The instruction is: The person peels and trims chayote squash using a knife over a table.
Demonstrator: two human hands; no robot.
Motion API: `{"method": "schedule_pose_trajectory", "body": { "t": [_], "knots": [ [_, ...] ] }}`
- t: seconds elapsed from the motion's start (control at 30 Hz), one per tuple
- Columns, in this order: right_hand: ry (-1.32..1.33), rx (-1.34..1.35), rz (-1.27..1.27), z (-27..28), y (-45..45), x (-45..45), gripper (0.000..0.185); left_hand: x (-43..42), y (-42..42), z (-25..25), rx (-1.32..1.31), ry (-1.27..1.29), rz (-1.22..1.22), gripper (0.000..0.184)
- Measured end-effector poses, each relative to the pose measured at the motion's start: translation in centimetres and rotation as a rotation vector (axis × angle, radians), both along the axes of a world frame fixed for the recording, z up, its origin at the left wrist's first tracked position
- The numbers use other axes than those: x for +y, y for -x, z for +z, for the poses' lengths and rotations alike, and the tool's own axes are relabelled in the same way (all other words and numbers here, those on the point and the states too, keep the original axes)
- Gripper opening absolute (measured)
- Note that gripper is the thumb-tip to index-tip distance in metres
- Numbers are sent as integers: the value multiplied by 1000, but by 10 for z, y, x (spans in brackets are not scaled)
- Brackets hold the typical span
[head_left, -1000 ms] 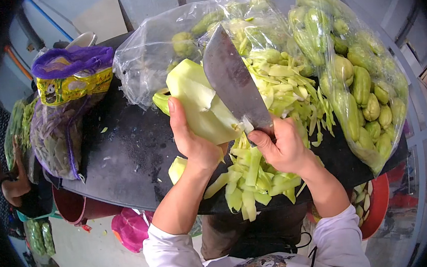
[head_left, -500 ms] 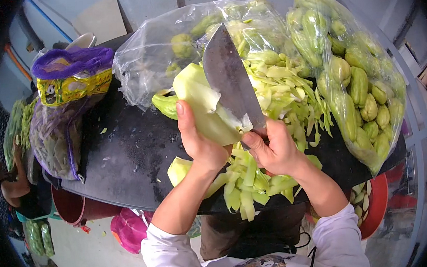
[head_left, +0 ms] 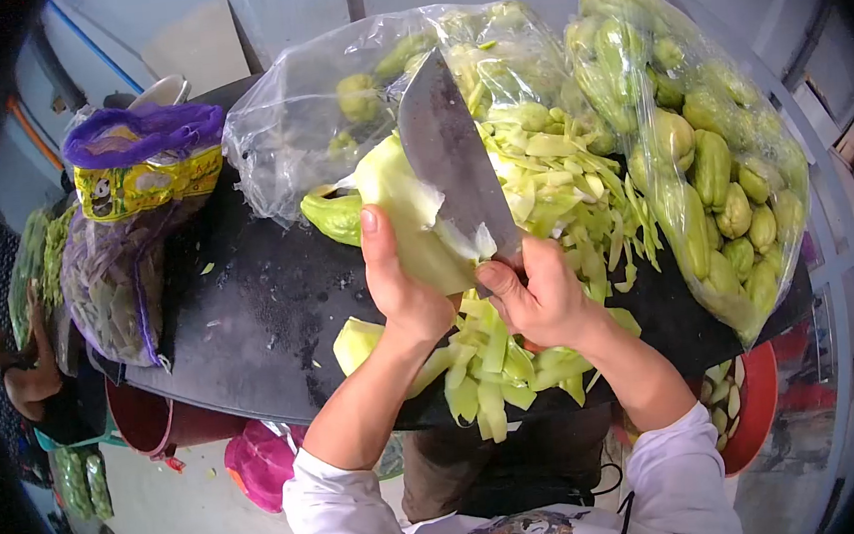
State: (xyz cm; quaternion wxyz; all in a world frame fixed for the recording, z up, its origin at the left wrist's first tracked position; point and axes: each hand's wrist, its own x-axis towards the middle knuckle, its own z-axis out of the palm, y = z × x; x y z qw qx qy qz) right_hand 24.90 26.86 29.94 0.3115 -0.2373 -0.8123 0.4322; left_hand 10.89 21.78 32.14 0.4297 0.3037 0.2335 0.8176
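Observation:
My left hand (head_left: 406, 289) is wrapped round a pale, mostly peeled chayote (head_left: 389, 195), thumb lying along its side. In my right hand (head_left: 539, 293) is a broad-bladed knife (head_left: 450, 145), its tip pointing up and away from me. The blade rests against the chayote's right side, where a curl of peel hangs near my right thumb; the handle is hidden in my fist. Just beyond my left hand lies an unpeeled green chayote (head_left: 333, 215). Below my hands are a pale peeled piece (head_left: 357, 344) and a heap of peelings (head_left: 495, 362).
Clear plastic bags of chayotes stand at the back (head_left: 358, 97) and right (head_left: 716, 174) of the black table (head_left: 250, 311). More peelings (head_left: 560, 176) pile up between them. A purple mesh sack (head_left: 112, 282) sits left. Below are red tubs (head_left: 754, 412); another person's arm (head_left: 39, 368) shows far left.
The knife has shifted slightly left and down along the chayote, and the curl of peel beside my right thumb has moved with it. My grips look the same.

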Motion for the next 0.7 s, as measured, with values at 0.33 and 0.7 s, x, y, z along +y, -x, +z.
{"method": "schedule_pose_trajectory", "body": {
  "t": [0.33,0.7],
  "knots": [
    [64,121,45,10,5,-3,38,1,0,3,73,15,-48,67],
    [-39,142,26,9,8,-2,43,5,4,-3,62,45,-9,60]
  ]
}}
